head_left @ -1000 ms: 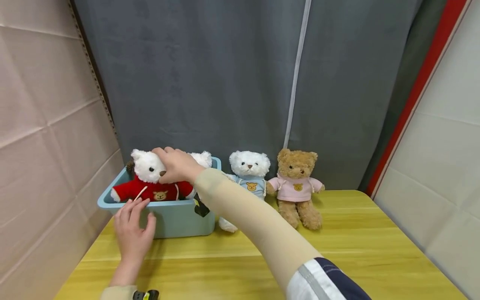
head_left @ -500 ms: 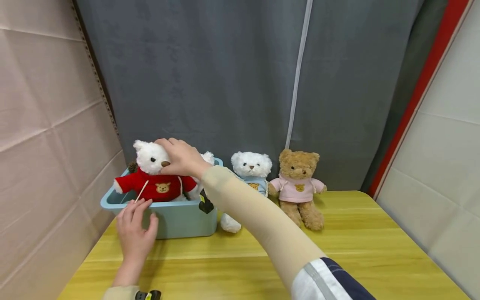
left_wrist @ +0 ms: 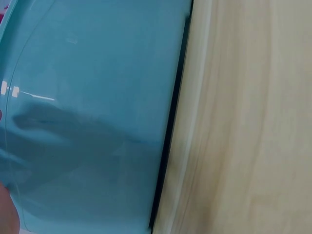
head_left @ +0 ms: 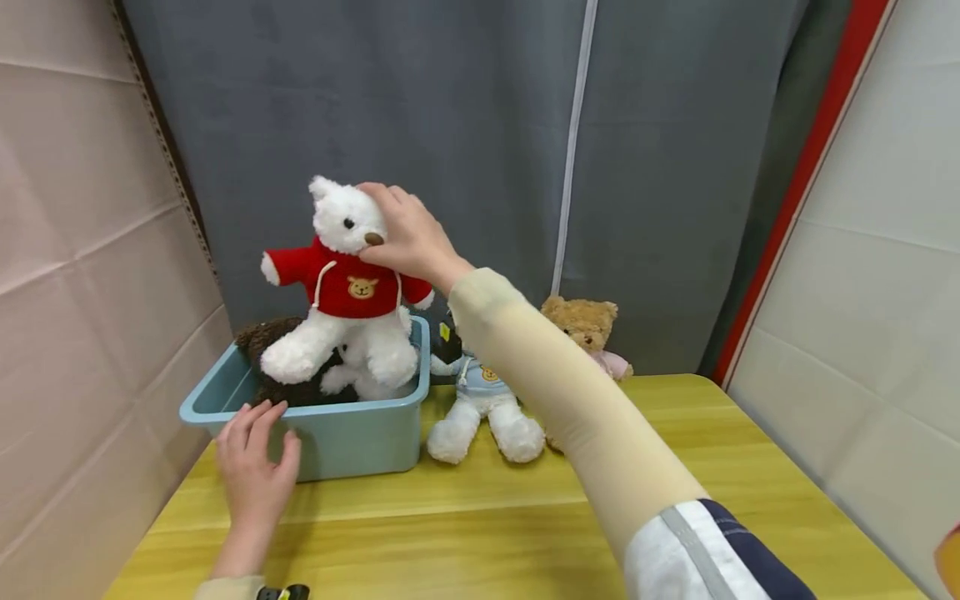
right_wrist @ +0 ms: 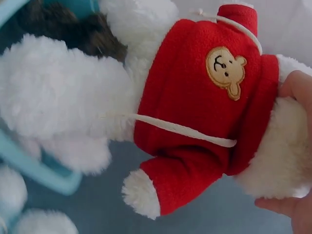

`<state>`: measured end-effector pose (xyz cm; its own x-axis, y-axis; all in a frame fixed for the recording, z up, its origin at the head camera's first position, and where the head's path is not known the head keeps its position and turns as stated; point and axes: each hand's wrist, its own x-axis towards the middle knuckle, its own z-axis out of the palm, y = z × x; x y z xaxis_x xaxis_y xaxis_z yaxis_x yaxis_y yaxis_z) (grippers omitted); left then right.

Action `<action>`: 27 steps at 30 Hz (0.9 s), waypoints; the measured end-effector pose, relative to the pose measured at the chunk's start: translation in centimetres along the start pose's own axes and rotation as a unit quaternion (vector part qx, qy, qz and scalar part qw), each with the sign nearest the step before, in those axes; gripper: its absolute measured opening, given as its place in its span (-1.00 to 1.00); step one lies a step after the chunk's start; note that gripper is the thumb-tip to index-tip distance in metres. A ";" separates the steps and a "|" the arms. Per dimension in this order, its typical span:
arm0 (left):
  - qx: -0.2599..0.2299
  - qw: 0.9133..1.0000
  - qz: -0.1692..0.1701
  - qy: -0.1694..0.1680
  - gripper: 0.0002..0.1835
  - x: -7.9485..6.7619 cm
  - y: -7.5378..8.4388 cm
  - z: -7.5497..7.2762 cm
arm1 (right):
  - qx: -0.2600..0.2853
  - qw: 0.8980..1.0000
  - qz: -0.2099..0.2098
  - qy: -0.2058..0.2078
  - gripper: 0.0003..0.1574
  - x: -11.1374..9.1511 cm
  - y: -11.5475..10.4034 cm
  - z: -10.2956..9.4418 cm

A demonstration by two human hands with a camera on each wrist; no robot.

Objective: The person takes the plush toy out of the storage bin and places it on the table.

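Note:
A white teddy bear in a red hoodie (head_left: 341, 279) hangs upright over the blue-green bin (head_left: 360, 442). My right hand (head_left: 412, 233) grips it by the head, thumb at the muzzle and fingers over the top. In the right wrist view, the bear's red hoodie (right_wrist: 204, 97) fills the middle, and thumb and fingers press into the white fur at the right edge. My left hand (head_left: 255, 467) rests its fingertips on the bin's front rim, thumb apart along the outer wall. The left wrist view shows mostly the bin's wall (left_wrist: 97, 87), with a bit of hand at the left edge.
Inside the bin lie a dark brown plush (head_left: 262, 337) and another white plush (head_left: 363, 379). Right of it sit a white bear in a blue hoodie (head_left: 480, 400) and a brown bear (head_left: 581, 321), both partly behind my right arm. A grey curtain (head_left: 480, 125) hangs behind the table (head_left: 450, 542).
My right hand has lifted the red-hoodie bear up out of the bin and slightly right, baring its legs and the plush toys below. My left hand stays at the rim.

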<state>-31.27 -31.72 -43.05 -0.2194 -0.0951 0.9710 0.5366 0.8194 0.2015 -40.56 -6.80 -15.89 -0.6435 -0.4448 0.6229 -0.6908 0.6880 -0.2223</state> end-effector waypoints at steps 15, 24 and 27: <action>0.003 1.000 -0.010 0.008 -0.59 0.4 -1.6 -0.6 | -0.026 0.997 0.070 0.035 -0.10 -3.9 11.1 -13.0; 0.015 1.000 -0.006 0.010 -0.58 0.9 -2.2 -2.2 | -0.033 0.991 0.127 -0.011 -0.12 -10.4 18.3 -17.3; 0.015 1.000 -0.006 0.016 -0.59 1.1 -2.2 -2.3 | -0.052 0.989 0.137 -0.023 -0.14 -12.4 20.0 -18.6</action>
<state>-30.80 -34.98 -42.15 -0.2003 -0.1224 0.9721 0.5086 0.8350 0.2099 -40.31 23.18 -14.07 -0.8176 -0.2568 0.5153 -0.4522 0.8404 -0.2987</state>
